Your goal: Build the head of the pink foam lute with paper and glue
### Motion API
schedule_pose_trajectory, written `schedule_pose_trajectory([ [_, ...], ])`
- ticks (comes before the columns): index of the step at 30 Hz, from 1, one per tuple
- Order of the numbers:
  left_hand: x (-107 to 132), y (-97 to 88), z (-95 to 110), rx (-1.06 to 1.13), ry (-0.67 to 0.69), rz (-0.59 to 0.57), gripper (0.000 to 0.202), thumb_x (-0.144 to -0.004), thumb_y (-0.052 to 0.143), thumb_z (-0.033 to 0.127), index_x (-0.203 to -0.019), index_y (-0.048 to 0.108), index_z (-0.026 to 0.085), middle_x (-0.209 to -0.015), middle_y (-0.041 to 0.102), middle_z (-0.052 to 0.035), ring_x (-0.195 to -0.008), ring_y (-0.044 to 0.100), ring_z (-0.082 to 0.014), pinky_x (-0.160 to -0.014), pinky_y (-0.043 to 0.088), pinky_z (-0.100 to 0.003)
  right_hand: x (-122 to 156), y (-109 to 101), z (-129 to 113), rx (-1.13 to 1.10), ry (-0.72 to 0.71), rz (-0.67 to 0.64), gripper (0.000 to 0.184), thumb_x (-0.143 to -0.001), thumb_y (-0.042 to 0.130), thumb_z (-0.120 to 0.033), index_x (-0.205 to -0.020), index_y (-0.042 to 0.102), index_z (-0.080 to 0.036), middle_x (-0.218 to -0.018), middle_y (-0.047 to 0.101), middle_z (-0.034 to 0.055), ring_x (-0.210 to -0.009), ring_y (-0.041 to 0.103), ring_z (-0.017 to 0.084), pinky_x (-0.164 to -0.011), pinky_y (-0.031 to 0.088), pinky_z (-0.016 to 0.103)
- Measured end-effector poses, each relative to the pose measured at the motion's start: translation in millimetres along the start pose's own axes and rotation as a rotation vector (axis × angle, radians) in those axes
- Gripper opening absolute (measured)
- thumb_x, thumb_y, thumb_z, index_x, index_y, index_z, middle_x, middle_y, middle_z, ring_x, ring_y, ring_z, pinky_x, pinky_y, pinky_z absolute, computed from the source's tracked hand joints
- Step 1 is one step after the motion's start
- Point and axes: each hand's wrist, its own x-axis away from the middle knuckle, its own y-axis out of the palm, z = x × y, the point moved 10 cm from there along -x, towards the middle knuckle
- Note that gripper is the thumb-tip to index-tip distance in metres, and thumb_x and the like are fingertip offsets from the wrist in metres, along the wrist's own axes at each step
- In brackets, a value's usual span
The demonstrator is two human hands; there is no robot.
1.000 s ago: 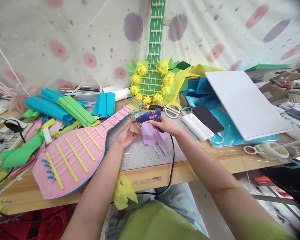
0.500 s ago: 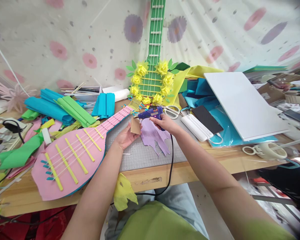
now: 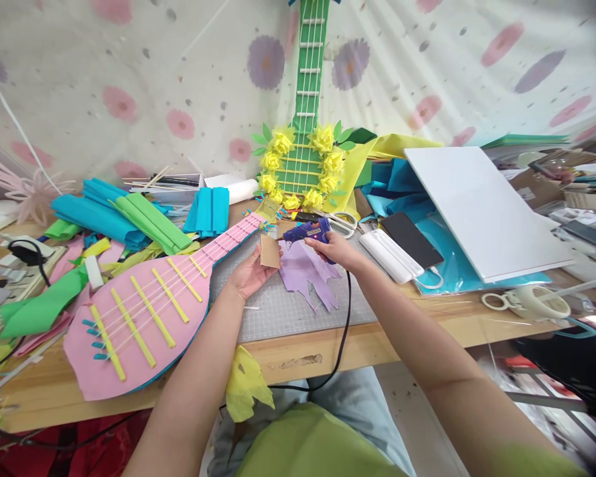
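Note:
My left hand (image 3: 248, 273) is closed on a small brown cardboard piece (image 3: 269, 251), held upright over the grey cutting mat (image 3: 288, 311). A blue glue gun (image 3: 308, 232) sits in my closed right hand (image 3: 334, 249), its nozzle pointing left toward the top of the cardboard. A purple paper cut-out (image 3: 308, 277) lies on the mat under both hands. The gun's black cord (image 3: 345, 324) runs down over the table edge.
A pink paper guitar (image 3: 144, 311) lies at left. A green paper guitar with yellow flowers (image 3: 302, 159) leans on the cloth behind. Scissors (image 3: 342, 222), a white power bank (image 3: 391, 255), a black phone (image 3: 411, 240), a white board (image 3: 481, 205) and folded paper strips (image 3: 144, 218) surround the mat.
The glue gun and my right hand shifted slightly right and lower; the cardboard in my left hand stayed nearly where it was.

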Motion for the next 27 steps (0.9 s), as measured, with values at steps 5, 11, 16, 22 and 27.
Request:
schedule_pose_trajectory([
  [5, 0, -0.3, 0, -0.002, 0.002, 0.000, 0.041, -0.092, 0.040, 0.034, -0.125, 0.048, 0.012, -0.107, 0.064, -0.0116, -0.099, 0.061, -0.0179, -0.088, 0.049, -0.032, 1, -2, 3, -0.002, 0.007, 0.006, 0.049, -0.067, 0.057, -0.067, -0.065, 0.044, -0.019, -0.044, 0.045, -0.0037, -0.040, 0.039, 0.007, -0.041, 0.029, 0.023],
  [11, -3, -6.9, 3, 0.003, 0.029, 0.028, 0.038, -0.093, 0.039, 0.029, -0.127, 0.046, 0.013, -0.108, 0.065, -0.0093, -0.102, 0.061, -0.0155, -0.086, 0.049, -0.024, 5, 2, 3, 0.030, -0.001, -0.054, 0.052, -0.064, 0.057, -0.069, -0.059, 0.042, -0.019, -0.045, 0.045, -0.0030, -0.041, 0.040, 0.007, -0.042, 0.032, 0.023],
  [16, -2, -6.0, 6, 0.018, 0.048, 0.045, 0.038, -0.094, 0.036, 0.025, -0.127, 0.045, 0.009, -0.103, 0.066, -0.0102, -0.098, 0.063, -0.0144, -0.084, 0.050, -0.022, 10, 5, 3, 0.063, -0.018, -0.123, 0.053, -0.062, 0.058, -0.070, -0.060, 0.046, -0.019, -0.046, 0.047, -0.0022, -0.041, 0.042, 0.008, -0.041, 0.031, 0.023],
  [22, -1, -2.5, 6, 0.047, 0.035, 0.025, 0.041, -0.093, 0.037, 0.028, -0.130, 0.042, 0.011, -0.103, 0.066, -0.0099, -0.097, 0.063, -0.0139, -0.086, 0.050, -0.023, 17, 6, 3, 0.065, -0.043, -0.179, 0.049, -0.062, 0.062, -0.066, -0.064, 0.051, -0.018, -0.047, 0.048, -0.0025, -0.043, 0.042, 0.008, -0.041, 0.031, 0.023],
  [27, -2, -5.8, 7, 0.061, 0.048, 0.038, 0.040, -0.093, 0.037, 0.026, -0.130, 0.041, 0.013, -0.104, 0.066, -0.0095, -0.097, 0.063, -0.0143, -0.085, 0.050, -0.023, 23, 9, 0, 0.082, -0.058, -0.228, 0.050, -0.062, 0.061, -0.066, -0.067, 0.052, -0.017, -0.047, 0.048, -0.0037, -0.044, 0.044, 0.008, -0.042, 0.032, 0.022],
])
